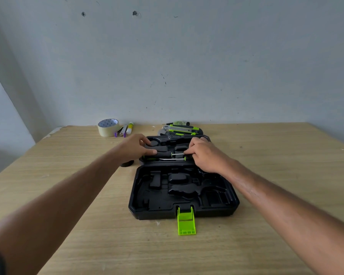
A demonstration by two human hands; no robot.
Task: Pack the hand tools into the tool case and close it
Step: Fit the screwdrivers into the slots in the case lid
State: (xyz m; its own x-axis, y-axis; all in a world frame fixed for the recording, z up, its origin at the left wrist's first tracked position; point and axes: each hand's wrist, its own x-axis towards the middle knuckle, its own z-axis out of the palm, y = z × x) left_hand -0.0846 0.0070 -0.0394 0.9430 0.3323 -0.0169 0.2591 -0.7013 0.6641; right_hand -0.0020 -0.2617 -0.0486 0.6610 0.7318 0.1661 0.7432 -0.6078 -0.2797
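A black tool case (232,197) lies open on the wooden table, its moulded near half bare, with a green latch (186,222) sticking out at the front. Two screwdrivers lie across the far half near the hinge. My left hand (134,148) grips the black handle of the upper screwdriver (167,154). My right hand (204,155) pinches that screwdriver's metal tip, beside the handle end of the lower screwdriver (170,159). Behind the case lie green-and-black tools (182,130), among them a utility knife.
A roll of masking tape (108,127), a small purple stapler (121,132) and a glue stick (130,128) sit at the back left near the wall. A dark round object (127,163) shows under my left wrist. The table's right edge (330,135) runs diagonally.
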